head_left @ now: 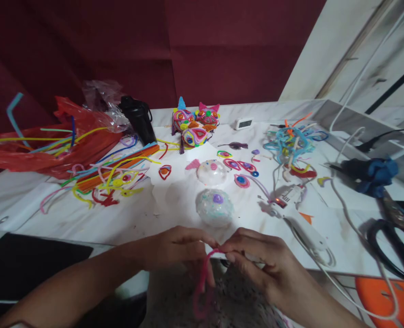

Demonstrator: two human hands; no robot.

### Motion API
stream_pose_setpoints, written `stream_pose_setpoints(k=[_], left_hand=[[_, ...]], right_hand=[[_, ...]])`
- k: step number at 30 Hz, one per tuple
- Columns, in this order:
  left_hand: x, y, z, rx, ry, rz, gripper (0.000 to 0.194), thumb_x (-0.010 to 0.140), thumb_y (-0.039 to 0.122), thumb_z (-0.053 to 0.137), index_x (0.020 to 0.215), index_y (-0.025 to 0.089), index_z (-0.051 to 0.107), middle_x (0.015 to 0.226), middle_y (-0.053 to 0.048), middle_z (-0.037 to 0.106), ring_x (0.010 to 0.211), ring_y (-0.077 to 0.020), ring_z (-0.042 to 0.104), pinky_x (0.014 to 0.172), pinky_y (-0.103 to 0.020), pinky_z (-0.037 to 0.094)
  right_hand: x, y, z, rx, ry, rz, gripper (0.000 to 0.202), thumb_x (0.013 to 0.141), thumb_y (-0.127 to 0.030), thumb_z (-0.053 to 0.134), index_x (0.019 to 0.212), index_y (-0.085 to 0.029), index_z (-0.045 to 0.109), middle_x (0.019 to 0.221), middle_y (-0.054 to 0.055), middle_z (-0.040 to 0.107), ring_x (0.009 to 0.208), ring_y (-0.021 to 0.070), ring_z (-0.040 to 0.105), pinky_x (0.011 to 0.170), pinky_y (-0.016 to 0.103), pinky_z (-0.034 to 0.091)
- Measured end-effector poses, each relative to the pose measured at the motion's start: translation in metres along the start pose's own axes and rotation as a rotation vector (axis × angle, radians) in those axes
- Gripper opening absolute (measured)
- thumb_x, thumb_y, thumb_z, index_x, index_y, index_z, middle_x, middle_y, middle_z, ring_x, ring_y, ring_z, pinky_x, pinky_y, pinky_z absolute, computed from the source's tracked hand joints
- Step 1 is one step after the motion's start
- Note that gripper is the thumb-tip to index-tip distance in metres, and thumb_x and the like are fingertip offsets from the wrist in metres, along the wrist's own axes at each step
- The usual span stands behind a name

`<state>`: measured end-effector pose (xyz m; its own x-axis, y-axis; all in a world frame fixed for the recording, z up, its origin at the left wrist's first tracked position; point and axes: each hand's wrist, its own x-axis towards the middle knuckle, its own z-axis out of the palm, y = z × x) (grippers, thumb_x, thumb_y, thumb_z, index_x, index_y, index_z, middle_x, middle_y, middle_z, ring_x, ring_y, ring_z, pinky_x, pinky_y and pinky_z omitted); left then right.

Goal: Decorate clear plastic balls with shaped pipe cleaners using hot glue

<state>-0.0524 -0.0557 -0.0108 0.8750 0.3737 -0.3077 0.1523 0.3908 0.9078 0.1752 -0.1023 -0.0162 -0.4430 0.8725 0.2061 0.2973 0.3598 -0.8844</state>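
A pink pipe cleaner [207, 269] hangs in a loose, motion-blurred loop between my hands at the table's front edge. Thumb and forefinger of my right hand [261, 257] pinch its upper end. Close against that end are the fingertips of my left hand [184, 248], which also holds the strand; part of its grip is hidden. Just beyond my hands sits a clear domed form with pale green tufts and a purple spot [217, 207]. Behind it is a whitish dome [212, 172] with a pink nose-like piece and a pink ear-shaped piece at its left.
Coiled eye shapes [242, 181] lie right of the domes. Pipe cleaners [116, 171] and a red bag [51, 146] fill the left, near a black bottle [138, 120]. Finished colourful animal heads [195, 123] stand behind. A glue gun [290, 196], its cable and black-handled scissors [389, 246] lie right.
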Motion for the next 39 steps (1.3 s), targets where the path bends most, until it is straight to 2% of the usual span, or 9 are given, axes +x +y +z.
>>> stream_pose_setpoints(k=[5, 8, 12, 18, 22, 26, 32, 35, 39], left_hand=[[0.020, -0.005, 0.010, 0.045, 0.162, -0.002, 0.029, 0.085, 0.049, 0.054, 0.075, 0.022, 0.058, 0.066, -0.003, 0.067, 0.054, -0.0132, 0.058, 0.053, -0.025, 0.044], [0.022, -0.001, 0.008, 0.057, 0.187, -0.040, 0.028, 0.086, 0.049, 0.051, 0.079, 0.022, 0.056, 0.058, 0.001, 0.061, 0.040, -0.0100, 0.046, 0.038, -0.021, 0.032], [0.021, 0.002, 0.006, 0.190, 0.230, -0.038, 0.022, 0.087, 0.039, 0.051, 0.080, 0.019, 0.057, 0.051, 0.006, 0.049, 0.042, -0.0068, 0.037, 0.042, -0.018, 0.028], [0.017, 0.007, 0.011, 0.488, 0.195, -0.027, 0.018, 0.090, 0.030, 0.045, 0.080, 0.018, 0.056, 0.053, 0.007, 0.048, 0.048, -0.0065, 0.041, 0.050, -0.018, 0.033], [0.018, 0.010, 0.012, 0.624, 0.242, 0.004, 0.017, 0.088, 0.025, 0.045, 0.075, 0.019, 0.054, 0.055, 0.007, 0.045, 0.051, -0.0076, 0.040, 0.050, -0.020, 0.031], [0.019, 0.013, 0.011, 0.794, 0.216, 0.057, 0.014, 0.084, 0.023, 0.048, 0.070, 0.021, 0.051, 0.057, 0.006, 0.041, 0.053, -0.0093, 0.039, 0.050, -0.023, 0.029], [0.020, 0.029, 0.009, 0.943, 0.220, 0.135, 0.019, 0.084, 0.021, 0.046, 0.065, 0.021, 0.047, 0.056, 0.005, 0.046, 0.053, -0.0108, 0.042, 0.051, -0.026, 0.031], [0.019, 0.041, 0.005, 1.065, 0.290, 0.158, 0.021, 0.084, 0.019, 0.046, 0.064, 0.020, 0.049, 0.057, 0.006, 0.048, 0.053, -0.0097, 0.044, 0.051, -0.025, 0.031], [0.019, 0.049, -0.010, 1.259, 0.573, 0.272, 0.018, 0.085, 0.018, 0.045, 0.073, 0.019, 0.058, 0.060, 0.006, 0.051, 0.054, -0.0088, 0.047, 0.053, -0.023, 0.032]], right_hand=[[0.001, -0.002, 0.003, -0.057, 0.025, -0.089, 0.023, 0.089, -0.019, 0.050, 0.100, -0.031, 0.066, 0.081, 0.000, 0.064, 0.073, 0.0130, 0.062, 0.063, 0.023, 0.049], [-0.002, -0.001, 0.001, -0.157, 0.048, -0.105, 0.026, 0.089, -0.018, 0.048, 0.107, -0.030, 0.062, 0.086, 0.001, 0.065, 0.076, 0.0142, 0.062, 0.064, 0.024, 0.051], [-0.006, 0.005, -0.001, -0.169, 0.096, -0.066, 0.018, 0.090, -0.020, 0.048, 0.094, -0.029, 0.063, 0.080, -0.001, 0.065, 0.069, 0.0130, 0.062, 0.057, 0.021, 0.048], [-0.009, 0.010, -0.001, -0.106, 0.037, 0.162, 0.014, 0.088, -0.028, 0.051, 0.082, -0.029, 0.064, 0.070, -0.004, 0.064, 0.062, 0.0131, 0.059, 0.047, 0.020, 0.041], [-0.008, 0.007, -0.002, -0.132, 0.051, 0.102, 0.015, 0.089, -0.028, 0.048, 0.085, -0.029, 0.063, 0.075, -0.001, 0.064, 0.065, 0.0149, 0.060, 0.054, 0.024, 0.045], [-0.007, 0.003, -0.005, -0.119, -0.017, 0.113, 0.019, 0.087, -0.032, 0.048, 0.072, -0.027, 0.058, 0.063, -0.001, 0.057, 0.055, 0.0152, 0.055, 0.045, 0.024, 0.039], [-0.001, 0.000, -0.006, 0.013, 0.095, 0.111, 0.008, 0.080, -0.034, 0.060, 0.075, -0.030, 0.065, 0.061, -0.004, 0.061, 0.054, 0.0152, 0.057, 0.045, 0.024, 0.042], [-0.005, 0.006, -0.015, -0.171, 0.196, 0.019, 0.008, 0.085, -0.030, 0.056, 0.086, -0.030, 0.065, 0.073, -0.003, 0.067, 0.066, 0.0162, 0.064, 0.056, 0.025, 0.051], [-0.021, 0.034, -0.050, -0.799, 0.457, -0.060, 0.024, 0.089, -0.024, 0.052, 0.111, -0.024, 0.059, 0.104, 0.009, 0.066, 0.091, 0.0224, 0.065, 0.079, 0.035, 0.053]])
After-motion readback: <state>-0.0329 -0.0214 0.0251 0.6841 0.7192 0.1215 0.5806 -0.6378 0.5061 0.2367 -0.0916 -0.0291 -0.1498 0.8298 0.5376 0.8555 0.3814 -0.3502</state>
